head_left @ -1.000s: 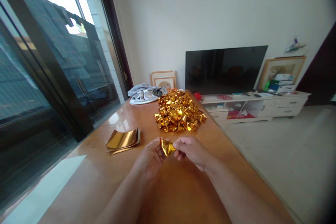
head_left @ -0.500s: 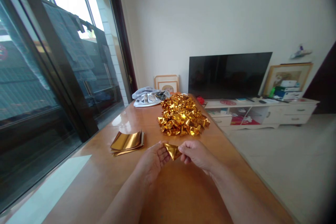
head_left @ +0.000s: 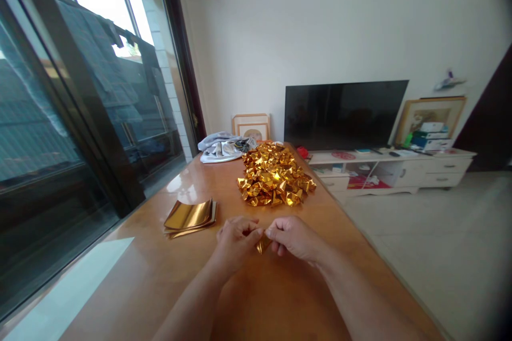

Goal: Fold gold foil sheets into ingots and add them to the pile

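Observation:
Between my two hands is a small folded piece of gold foil paper [head_left: 262, 245], its pointed lower end showing beneath my fingers. My left hand [head_left: 239, 235] pinches its left side with thumb and fingers. My right hand [head_left: 288, 235] grips the right side in the same way, thumb on top. Most of the folded paper is covered by my fingers. Left of my hands lies a stack of flat gold foil sheets [head_left: 189, 215], slightly curled. Just beyond them spreads a large heap of folded gold foil pieces [head_left: 276, 176].
The wooden table [head_left: 256, 303] runs away from me, with a pale sheet [head_left: 76, 287] on its left edge. Grey-white cloth or bags [head_left: 222, 148] lie at the far end. A television [head_left: 344, 115] stands on a white cabinet [head_left: 416, 173] behind; a sliding glass door is at left.
My left hand has turned over from palm-up under the foil piece to a pinch on its left side. My right hand keeps its grip. The view has shifted slightly.

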Action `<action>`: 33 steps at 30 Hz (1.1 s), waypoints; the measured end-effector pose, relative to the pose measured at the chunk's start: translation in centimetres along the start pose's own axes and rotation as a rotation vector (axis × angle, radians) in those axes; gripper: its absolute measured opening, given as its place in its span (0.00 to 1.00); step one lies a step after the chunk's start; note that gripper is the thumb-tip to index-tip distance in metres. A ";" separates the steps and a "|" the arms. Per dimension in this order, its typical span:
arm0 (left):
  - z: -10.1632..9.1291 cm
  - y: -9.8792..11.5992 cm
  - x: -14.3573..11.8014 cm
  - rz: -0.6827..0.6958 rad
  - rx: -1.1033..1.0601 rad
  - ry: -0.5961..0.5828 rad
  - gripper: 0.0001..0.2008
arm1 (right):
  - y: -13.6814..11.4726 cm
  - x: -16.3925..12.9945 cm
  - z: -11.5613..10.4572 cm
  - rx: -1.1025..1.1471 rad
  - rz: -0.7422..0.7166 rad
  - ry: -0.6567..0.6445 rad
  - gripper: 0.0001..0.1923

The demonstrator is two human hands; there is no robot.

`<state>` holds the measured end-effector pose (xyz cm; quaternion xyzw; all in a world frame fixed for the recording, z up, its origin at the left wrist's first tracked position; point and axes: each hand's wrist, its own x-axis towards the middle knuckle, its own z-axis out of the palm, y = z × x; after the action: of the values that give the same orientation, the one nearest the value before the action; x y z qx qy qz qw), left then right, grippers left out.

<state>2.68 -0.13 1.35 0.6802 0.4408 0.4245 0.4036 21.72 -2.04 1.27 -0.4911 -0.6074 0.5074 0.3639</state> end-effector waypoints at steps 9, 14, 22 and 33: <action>-0.3 0.7 -0.5 -0.160 -0.342 -0.153 0.17 | -0.4 -0.2 -0.6 0.195 -0.067 0.036 0.13; -0.4 0.3 -0.4 -0.225 -0.316 -0.133 0.15 | -0.5 -0.2 -0.7 0.073 -0.072 0.032 0.14; 0.5 0.5 -0.8 -0.192 -0.249 -0.167 0.16 | -0.5 -0.4 -0.2 -0.023 -0.053 0.006 0.12; -0.1 0.5 -0.8 -0.220 -0.338 -0.204 0.19 | -0.8 -0.2 -0.6 0.324 -0.049 0.096 0.13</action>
<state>2.50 -0.97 1.72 0.5901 0.3919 0.3749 0.5980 22.17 -2.11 2.17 -0.4347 -0.5114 0.5657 0.4790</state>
